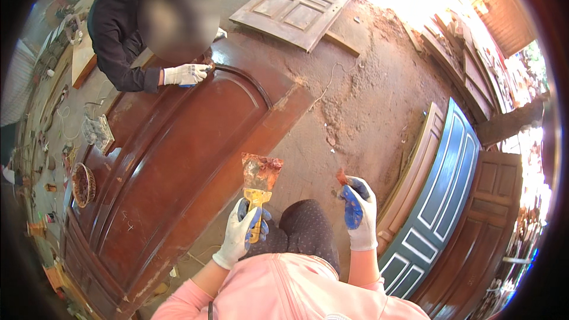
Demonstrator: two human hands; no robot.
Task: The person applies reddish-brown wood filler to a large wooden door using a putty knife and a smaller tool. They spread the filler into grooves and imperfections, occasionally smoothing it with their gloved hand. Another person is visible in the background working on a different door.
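My left hand (242,229), in a white work glove with blue palm, is closed round the yellow handle of a wide putty knife (261,172). Reddish-brown putty smears its blade, which points up and away from me. Off to the right, my right hand (361,207), gloved the same way, pinches a small reddish-brown piece (342,176); whether it is a putty-covered blade or a lump, I cannot tell. Both hands are held in front of my lap, apart from each other. Left of them lies a large reddish-brown wooden door (195,136) with raised, arched moulding.
Across the door a person in a dark sleeve (112,29) works with a gloved hand (186,74) on its moulding. A wicker basket (83,185) and a putty-smeared tray (98,132) rest at the door's left. A blue door (435,201) leans at right; a panelled door (299,6) lies beyond.
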